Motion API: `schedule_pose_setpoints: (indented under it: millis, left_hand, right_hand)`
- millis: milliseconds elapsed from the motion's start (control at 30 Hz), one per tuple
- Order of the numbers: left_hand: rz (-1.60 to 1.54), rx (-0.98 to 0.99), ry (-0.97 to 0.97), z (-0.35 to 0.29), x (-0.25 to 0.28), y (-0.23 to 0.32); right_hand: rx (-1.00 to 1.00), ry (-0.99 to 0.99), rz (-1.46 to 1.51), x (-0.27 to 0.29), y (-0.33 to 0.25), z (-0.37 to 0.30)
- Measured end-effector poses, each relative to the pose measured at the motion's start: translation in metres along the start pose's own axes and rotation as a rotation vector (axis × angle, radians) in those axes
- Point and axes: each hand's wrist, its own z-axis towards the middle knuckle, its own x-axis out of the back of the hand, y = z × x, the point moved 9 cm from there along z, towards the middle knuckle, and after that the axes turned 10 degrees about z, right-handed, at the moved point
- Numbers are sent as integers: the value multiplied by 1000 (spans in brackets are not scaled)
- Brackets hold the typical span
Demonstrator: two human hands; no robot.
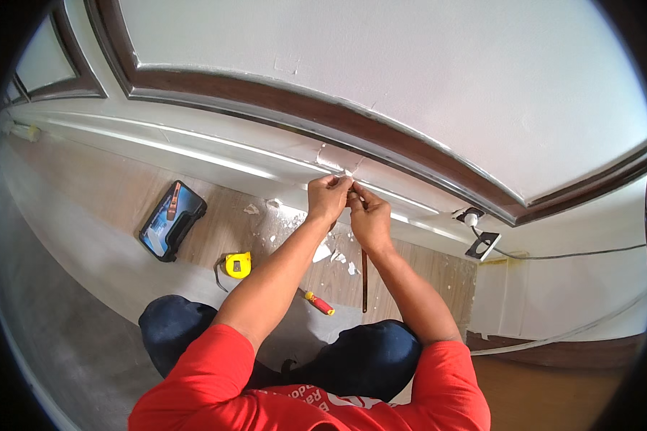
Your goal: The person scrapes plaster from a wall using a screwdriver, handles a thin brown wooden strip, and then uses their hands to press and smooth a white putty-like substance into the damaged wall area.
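Kneeling at the foot of the wall, we had both hands raised to the white skirting [216, 159] that ran along its base. In the head view, our left hand [328, 197] was curled closed, its fingertips [343, 184] pinched on a small white bit at a broken spot in the skirting [336, 159]. Our right hand [369, 219] was closed too, just beside the left and touching it, holding something thin that we could not make out. A dark thin rod [364, 280] hung or lay below that hand. White chips [323, 253] were scattered on the wooden floor strip [122, 194]. A yellow tape measure [238, 264] lay near our left knee, a red-handled screwdriver [318, 302] between our forearms, and a black tool case [172, 220] well apart to the left.
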Motion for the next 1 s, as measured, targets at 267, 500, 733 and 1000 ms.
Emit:
schedule_pose_setpoints:
  millis: [267,500,733,1000]
  left_hand:
    - [-81,-98,122,-18,5,-12]
    - [-95,-170,259,-12,23,-4]
    - [-103,-201,256,-7,21,-3]
    - [107,-225,336,3,20,1]
  right_hand:
    - [-16,-34,-10,2,-9,-19]
    - [77,-125,-21,-11,-8,1]
    - [91,-125,-191,-10,-22,5]
    - [29,-97,-347,-7,-23,10]
